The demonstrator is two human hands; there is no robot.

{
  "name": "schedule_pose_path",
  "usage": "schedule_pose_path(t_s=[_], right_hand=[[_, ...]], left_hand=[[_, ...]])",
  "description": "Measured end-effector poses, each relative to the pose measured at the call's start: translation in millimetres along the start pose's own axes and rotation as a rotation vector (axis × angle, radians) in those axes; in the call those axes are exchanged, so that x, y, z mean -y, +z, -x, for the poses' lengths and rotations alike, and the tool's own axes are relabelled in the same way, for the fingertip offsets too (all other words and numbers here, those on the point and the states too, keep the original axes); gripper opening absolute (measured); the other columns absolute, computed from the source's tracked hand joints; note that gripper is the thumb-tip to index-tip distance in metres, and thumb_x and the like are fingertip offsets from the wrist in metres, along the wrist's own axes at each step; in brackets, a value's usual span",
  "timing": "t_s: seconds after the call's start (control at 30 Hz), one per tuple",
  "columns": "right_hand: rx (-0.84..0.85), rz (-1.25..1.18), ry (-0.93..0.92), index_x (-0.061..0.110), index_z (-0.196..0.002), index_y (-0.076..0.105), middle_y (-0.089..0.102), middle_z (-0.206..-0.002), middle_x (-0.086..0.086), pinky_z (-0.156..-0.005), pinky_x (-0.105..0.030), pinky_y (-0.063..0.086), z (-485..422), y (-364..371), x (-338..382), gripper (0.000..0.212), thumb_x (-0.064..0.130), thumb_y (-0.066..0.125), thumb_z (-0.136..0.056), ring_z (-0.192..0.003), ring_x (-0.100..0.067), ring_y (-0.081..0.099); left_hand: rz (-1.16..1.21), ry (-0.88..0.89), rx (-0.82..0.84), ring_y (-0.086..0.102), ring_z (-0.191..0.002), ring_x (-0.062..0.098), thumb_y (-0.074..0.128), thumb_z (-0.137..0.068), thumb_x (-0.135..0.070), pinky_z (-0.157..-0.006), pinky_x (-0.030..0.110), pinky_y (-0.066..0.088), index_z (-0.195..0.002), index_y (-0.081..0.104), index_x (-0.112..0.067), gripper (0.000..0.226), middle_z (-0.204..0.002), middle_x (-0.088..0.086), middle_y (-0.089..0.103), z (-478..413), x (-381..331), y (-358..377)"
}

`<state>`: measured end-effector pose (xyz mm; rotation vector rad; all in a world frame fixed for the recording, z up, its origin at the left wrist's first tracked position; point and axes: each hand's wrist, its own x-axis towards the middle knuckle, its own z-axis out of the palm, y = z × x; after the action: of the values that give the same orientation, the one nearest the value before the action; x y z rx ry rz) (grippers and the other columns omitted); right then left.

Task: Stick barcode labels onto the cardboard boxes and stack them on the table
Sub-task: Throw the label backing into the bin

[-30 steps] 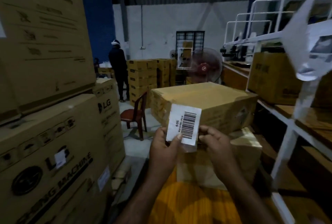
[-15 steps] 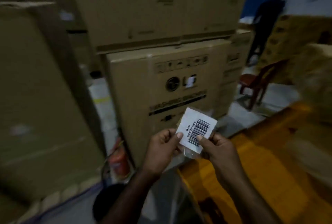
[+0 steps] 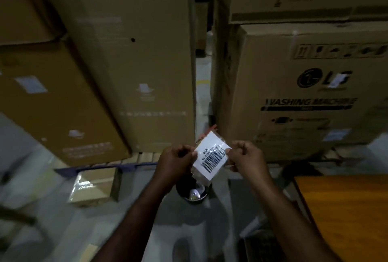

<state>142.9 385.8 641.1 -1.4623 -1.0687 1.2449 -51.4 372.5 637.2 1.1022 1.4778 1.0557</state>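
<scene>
Between fingers, barcode label

Single head view, forward-down, close above left hand, right hand.

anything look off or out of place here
A small cardboard box sits alone on the floor beside the pallet, not on the orange table. A white sticker sits crooked over the logo on the washing machine box.

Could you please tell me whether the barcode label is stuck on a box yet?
Not yet: the barcode label hangs free in the air, pinched at its edges by the left hand and the right hand.
</scene>
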Motion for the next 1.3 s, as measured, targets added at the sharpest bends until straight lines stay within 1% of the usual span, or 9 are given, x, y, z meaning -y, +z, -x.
schedule_pose_path(t_s=[0.27, 0.37, 0.53, 0.7, 0.8, 0.93, 1.07, 1.17, 1.3], right_hand=[[0.186, 0.179, 0.156, 0.008, -0.071, 0.063, 0.057, -0.056, -0.002, -0.048, -0.024, 0.044, -62.1, 81.3, -30.5, 0.019, 0.0, 0.066, -0.088, -0.046, -0.009, 0.049], [0.182, 0.226, 0.225, 0.01, -0.064, 0.059, 0.054, -0.05, -0.001, -0.049, -0.026, 0.043, -92.6, 114.2, -49.5, 0.027, -0.002, 0.066, -0.087, -0.045, -0.012, 0.048], [0.057, 0.292, 0.289, 0.016, -0.061, 0.066, 0.066, -0.057, -0.006, -0.06, -0.04, 0.056, -139.7, 159.7, -104.7, 0.018, 0.013, 0.074, -0.077, -0.053, -0.023, 0.061], [-0.1, 0.206, 0.467, 0.011, -0.065, 0.062, 0.063, -0.06, -0.013, -0.055, -0.037, 0.057, -178.8, 186.1, -154.5, 0.023, -0.003, 0.067, -0.083, -0.047, -0.02, 0.059], [-0.196, 0.197, 0.56, 0.011, -0.065, 0.063, 0.064, -0.062, -0.014, -0.066, -0.05, 0.06, -213.4, 187.2, -205.2, 0.023, -0.003, 0.066, -0.082, -0.054, -0.027, 0.06], [-0.266, 0.264, 0.657, 0.008, -0.068, 0.062, 0.063, -0.069, -0.015, -0.069, -0.046, 0.058, -266.2, 183.5, -289.4, 0.02, -0.003, 0.064, -0.085, -0.062, -0.028, 0.061], [-0.145, 0.416, 0.69, 0.006, -0.081, 0.065, 0.067, -0.08, -0.016, -0.077, -0.046, 0.06, -314.0, 184.4, -382.6, 0.008, 0.004, 0.058, -0.084, -0.069, -0.026, 0.064], [-0.095, 0.5, 0.708, 0.014, -0.071, 0.06, 0.065, -0.076, -0.01, -0.08, -0.046, 0.06, -335.2, 190.5, -442.1, 0.017, 0.005, 0.058, -0.085, -0.072, -0.028, 0.065], [0.134, 0.772, 0.515, 0.007, -0.085, 0.069, 0.068, -0.088, -0.014, -0.081, -0.033, 0.053, -354.9, 199.0, -507.7, 0.009, 0.009, 0.061, -0.088, -0.087, -0.028, 0.067]], left_hand=[[-0.228, -0.004, -0.067, 0.059, -0.052, 0.006, 0.07, -0.087, -0.019, -0.063, 0.034, 0.053, -0.078, 0.075, -0.021, 0.01, -0.059, -0.008, 0.068, -73.3, 52.2, -74.8], [-0.403, -0.004, -0.084, 0.067, -0.069, 0.009, 0.066, -0.088, -0.022, -0.069, 0.028, 0.054, -0.087, 0.077, -0.021, 0.011, -0.076, -0.006, 0.075, -110.6, 75.2, -88.0], [-0.522, -0.114, -0.11, 0.07, -0.093, 0.02, 0.058, -0.085, -0.033, -0.078, 0.031, 0.055, -0.108, 0.073, -0.026, 0.029, -0.1, -0.001, 0.076, -165.5, 120.1, -95.9], [-0.544, -0.219, -0.077, 0.068, -0.094, 0.032, 0.062, -0.078, -0.022, -0.076, 0.034, 0.05, -0.089, 0.074, -0.011, 0.019, -0.093, 0.012, 0.075, -216.2, 166.6, -91.7], [-0.524, -0.275, -0.087, 0.069, -0.096, 0.033, 0.054, -0.074, -0.025, -0.083, 0.034, 0.05, -0.092, 0.077, -0.008, 0.034, -0.098, 0.016, 0.075, -247.7, 216.9, -82.1], [-0.542, -0.353, -0.054, 0.068, -0.101, 0.032, 0.063, -0.082, -0.014, -0.089, 0.028, 0.045, -0.096, 0.078, -0.005, 0.022, -0.105, 0.016, 0.075, -289.5, 296.6, -64.1], [-0.553, -0.422, -0.053, 0.069, -0.1, 0.029, 0.067, -0.081, -0.017, -0.086, 0.026, 0.044, -0.092, 0.079, -0.011, 0.018, -0.1, 0.011, 0.076, -317.9, 374.7, -46.2], [-0.591, -0.482, 0.03, 0.068, -0.102, 0.029, 0.067, -0.082, -0.021, -0.087, 0.029, 0.048, -0.095, 0.078, -0.013, 0.019, -0.104, 0.009, 0.076, -331.5, 421.3, -35.3], [-0.59, -0.594, 0.096, 0.065, -0.109, 0.028, 0.053, -0.075, -0.041, -0.082, 0.027, 0.047, -0.107, 0.074, -0.018, 0.045, -0.112, 0.005, 0.073, -347.5, 464.2, -33.7]])
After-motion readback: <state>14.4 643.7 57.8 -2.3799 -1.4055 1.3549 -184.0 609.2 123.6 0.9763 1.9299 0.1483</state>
